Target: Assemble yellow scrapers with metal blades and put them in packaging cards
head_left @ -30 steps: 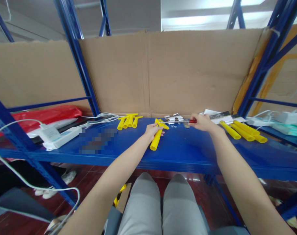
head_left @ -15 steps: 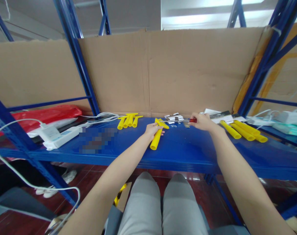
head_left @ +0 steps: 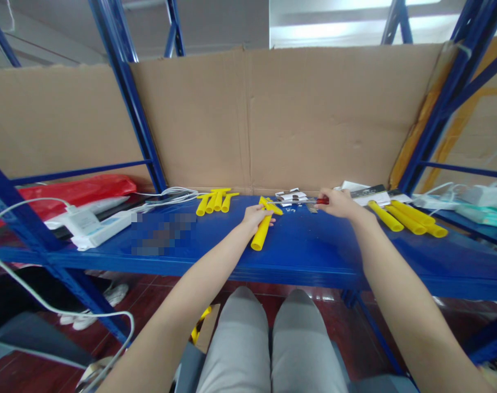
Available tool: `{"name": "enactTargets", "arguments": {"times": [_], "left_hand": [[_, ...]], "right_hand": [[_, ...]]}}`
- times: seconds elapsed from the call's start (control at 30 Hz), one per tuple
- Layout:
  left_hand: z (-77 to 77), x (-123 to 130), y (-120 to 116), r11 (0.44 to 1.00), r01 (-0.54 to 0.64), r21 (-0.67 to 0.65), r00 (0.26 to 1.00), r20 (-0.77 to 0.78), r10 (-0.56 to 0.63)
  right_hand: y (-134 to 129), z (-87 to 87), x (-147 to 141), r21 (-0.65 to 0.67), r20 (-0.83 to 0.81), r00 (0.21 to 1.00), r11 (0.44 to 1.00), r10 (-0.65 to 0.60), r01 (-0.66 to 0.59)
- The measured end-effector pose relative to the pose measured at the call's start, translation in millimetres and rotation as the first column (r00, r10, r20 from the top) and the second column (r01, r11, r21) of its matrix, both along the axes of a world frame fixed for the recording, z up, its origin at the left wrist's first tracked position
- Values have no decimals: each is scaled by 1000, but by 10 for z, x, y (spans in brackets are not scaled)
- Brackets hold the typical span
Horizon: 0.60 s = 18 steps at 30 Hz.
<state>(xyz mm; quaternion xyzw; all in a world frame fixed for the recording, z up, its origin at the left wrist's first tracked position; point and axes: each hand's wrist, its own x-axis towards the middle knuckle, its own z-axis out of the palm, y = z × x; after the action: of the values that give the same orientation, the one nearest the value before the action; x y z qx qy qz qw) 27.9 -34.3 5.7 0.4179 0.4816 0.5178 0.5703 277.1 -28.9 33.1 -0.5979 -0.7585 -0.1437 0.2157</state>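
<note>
A yellow T-shaped tube piece (head_left: pixel 261 233) is gripped near its head by my left hand (head_left: pixel 254 216), over the middle of the blue shelf (head_left: pixel 306 245). My right hand (head_left: pixel 337 203) is closed on the red handle of a screwdriver (head_left: pixel 323 201). Its thin shaft points left and reaches the head of the yellow piece; the exact contact at the tip is too small to tell. Small white bits (head_left: pixel 290 209) lie on the shelf behind, between my two hands.
Several yellow T-shaped pieces (head_left: pixel 218 202) lie at the back left, and several plain yellow tubes (head_left: pixel 412 218) at the right. White packets (head_left: pixel 291 196) sit by the cardboard wall (head_left: pixel 306 120). A power strip (head_left: pixel 105 232), cables and a red bag (head_left: pixel 76 191) are at the left.
</note>
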Motion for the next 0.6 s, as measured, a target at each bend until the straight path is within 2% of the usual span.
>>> {"name": "enactTargets", "arguments": {"times": [0.17,0.37,0.5,0.6], "left_hand": [[-6,-20,28,999,-10,45,997,-79,13],[-13,-44,85,980,-53,193,974,-206,93],[-46,-96,181,937,-95,335,927,-312,206],[-64,-172,276,879,-91,469,854,-418,311]], "right_hand": [[-2,8,-22,28,11,1000,1000,2,-2],[-29,23,-44,175,78,995,981,69,-81],[-33,25,-78,246,138,986,961,90,-122],[-45,33,-130,279,164,983,952,80,-124]]}}
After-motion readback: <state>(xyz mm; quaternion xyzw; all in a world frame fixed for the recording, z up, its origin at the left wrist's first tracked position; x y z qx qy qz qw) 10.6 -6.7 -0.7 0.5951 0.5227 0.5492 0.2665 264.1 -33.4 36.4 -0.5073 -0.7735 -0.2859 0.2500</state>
